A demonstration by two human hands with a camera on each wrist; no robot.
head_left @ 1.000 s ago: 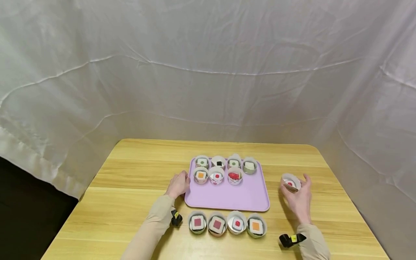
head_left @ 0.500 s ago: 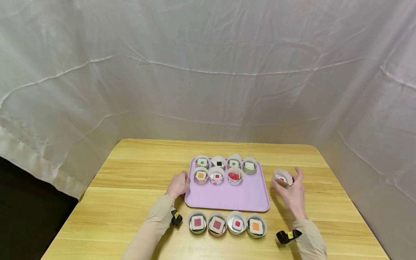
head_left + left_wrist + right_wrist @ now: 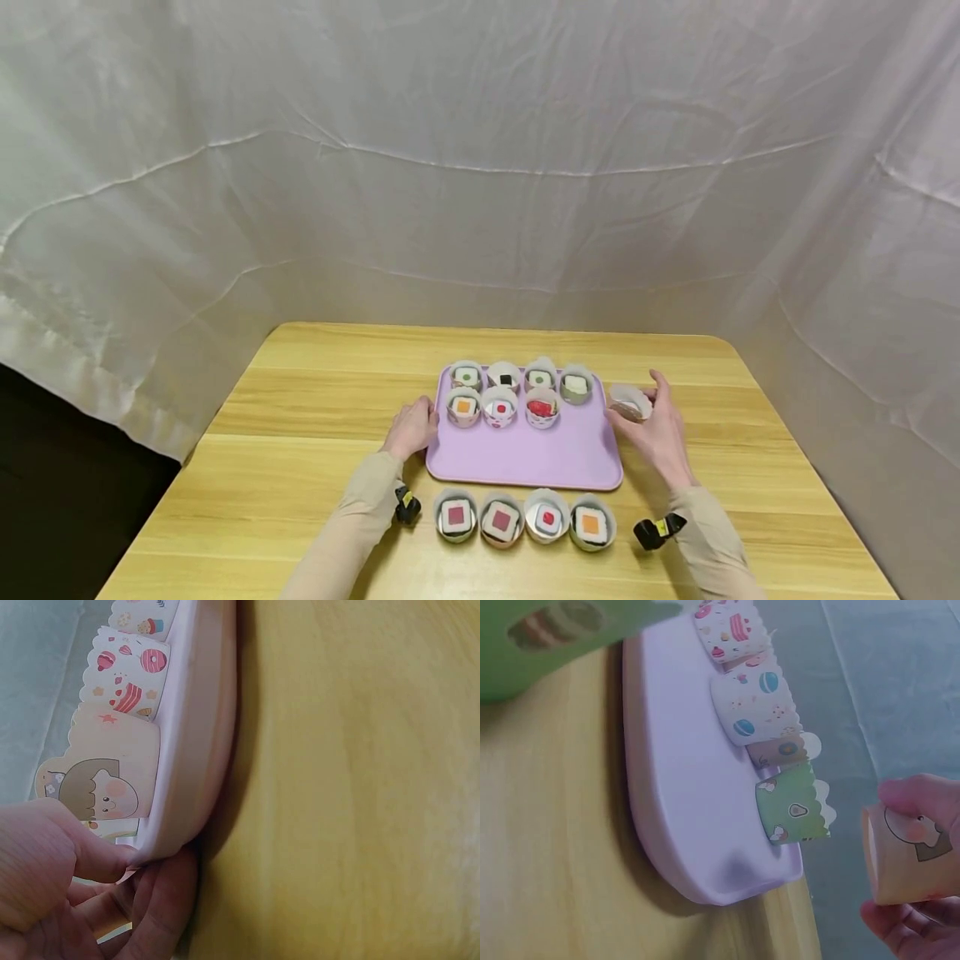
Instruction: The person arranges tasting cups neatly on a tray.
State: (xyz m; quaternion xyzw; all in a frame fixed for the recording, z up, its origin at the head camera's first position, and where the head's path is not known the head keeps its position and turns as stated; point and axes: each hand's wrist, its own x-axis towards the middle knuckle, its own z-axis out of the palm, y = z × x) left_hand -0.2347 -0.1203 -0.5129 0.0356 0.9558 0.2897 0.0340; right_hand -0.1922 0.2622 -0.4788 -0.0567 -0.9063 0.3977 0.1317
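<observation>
your left hand (image 3: 411,428) grips tray (image 3: 525,456), right hand (image 3: 660,435) pinches paper cup (image 3: 628,402) — apparent loading step; next likely needs level set-down.

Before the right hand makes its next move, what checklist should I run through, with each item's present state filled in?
1. Right hand grips the paper cup securely: ok as far as seen, held between thumb and other fingers.
2. Left hand holds the tray: ok, it pinches the rim at the left side.
3. Bare space on the tray: ok, its near part is uncovered.
4. Paper cup apart from the green cup: ok, a gap shows.
5. Paper cup over the tray: not ok, it is off the right edge.
6. Paper cup's contents: cannot tell.
</observation>
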